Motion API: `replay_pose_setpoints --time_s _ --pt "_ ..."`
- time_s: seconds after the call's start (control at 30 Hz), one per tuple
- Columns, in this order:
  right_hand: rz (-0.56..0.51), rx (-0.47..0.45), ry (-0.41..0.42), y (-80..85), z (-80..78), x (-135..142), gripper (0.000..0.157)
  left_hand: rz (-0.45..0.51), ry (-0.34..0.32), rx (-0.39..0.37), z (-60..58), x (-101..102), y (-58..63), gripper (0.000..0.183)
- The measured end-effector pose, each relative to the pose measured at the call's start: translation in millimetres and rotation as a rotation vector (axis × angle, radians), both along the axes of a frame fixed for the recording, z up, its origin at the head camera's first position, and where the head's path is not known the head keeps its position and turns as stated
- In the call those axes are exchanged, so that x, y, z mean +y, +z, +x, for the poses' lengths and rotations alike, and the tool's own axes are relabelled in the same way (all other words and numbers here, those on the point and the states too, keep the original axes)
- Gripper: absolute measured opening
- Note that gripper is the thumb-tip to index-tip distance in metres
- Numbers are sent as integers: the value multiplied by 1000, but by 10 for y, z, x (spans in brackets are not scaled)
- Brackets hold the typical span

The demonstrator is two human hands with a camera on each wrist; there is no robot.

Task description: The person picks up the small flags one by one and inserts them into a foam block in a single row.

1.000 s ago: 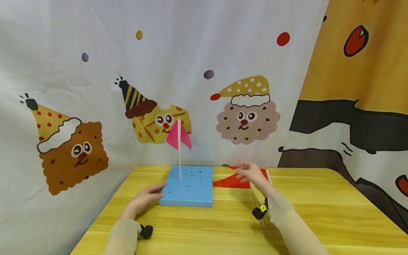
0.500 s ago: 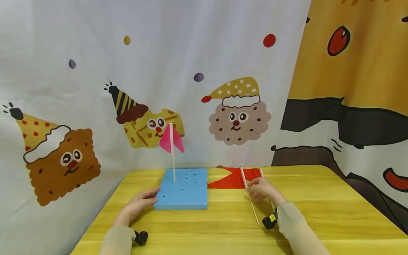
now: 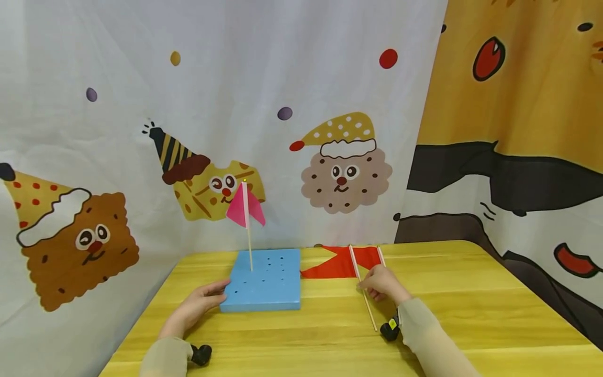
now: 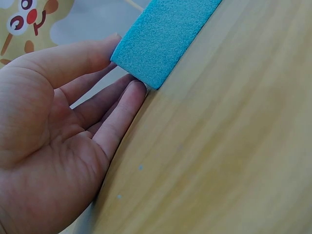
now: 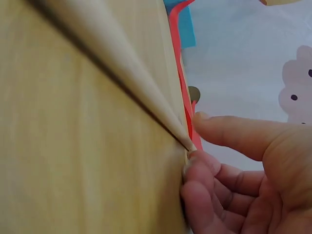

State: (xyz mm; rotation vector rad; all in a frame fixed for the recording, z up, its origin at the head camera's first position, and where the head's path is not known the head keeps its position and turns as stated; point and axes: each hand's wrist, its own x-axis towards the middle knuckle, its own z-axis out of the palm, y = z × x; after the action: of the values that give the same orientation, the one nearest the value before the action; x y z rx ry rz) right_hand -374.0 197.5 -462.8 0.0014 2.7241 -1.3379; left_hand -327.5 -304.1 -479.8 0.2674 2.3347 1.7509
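A blue foam block (image 3: 266, 293) with several small holes lies on the table. A pink flag (image 3: 239, 207) stands upright in it on a thin stick. My left hand (image 3: 198, 306) touches the block's left side with thumb and fingers extended; the left wrist view shows the fingertips at its corner. Right of the block lie two red flags (image 3: 336, 264) on thin sticks, partly overlapping. My right hand (image 3: 385, 283) is at the nearer flag's stick (image 3: 369, 310). In the right wrist view, the index fingertip meets that stick, while the thumb stays apart from it.
The wood-grain table (image 3: 320, 345) reaches back to a hanging printed curtain (image 3: 264, 78) with cartoon biscuits. A black wrist camera (image 3: 389, 330) sits on the right wrist, another camera (image 3: 201, 355) on the left.
My right hand has come down from above the red flags to the nearer stick. The left hand stays at the block. The whole head view has shifted, with things sliding left.
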Motion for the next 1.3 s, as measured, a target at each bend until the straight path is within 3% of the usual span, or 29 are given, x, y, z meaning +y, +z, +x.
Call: replay_pose_setpoints --time_s 0.2,0.47,0.77,1.03,1.3 --pt "55 41 7 -30 12 -26 38 -3 7 16 -5 -5 -9 62" --pt "64 59 2 -61 25 -16 35 11 -26 9 39 15 8 61" --pt "-8 40 -5 -39 1 9 26 20 -23 -2 21 0 -3 61" --pt "-176 -44 13 -37 -25 74 9 0 -6 7 3 -9 3 61" --pt "-355 -125 95 -72 -62 132 23 12 -8 3 8 -1 -11 61"
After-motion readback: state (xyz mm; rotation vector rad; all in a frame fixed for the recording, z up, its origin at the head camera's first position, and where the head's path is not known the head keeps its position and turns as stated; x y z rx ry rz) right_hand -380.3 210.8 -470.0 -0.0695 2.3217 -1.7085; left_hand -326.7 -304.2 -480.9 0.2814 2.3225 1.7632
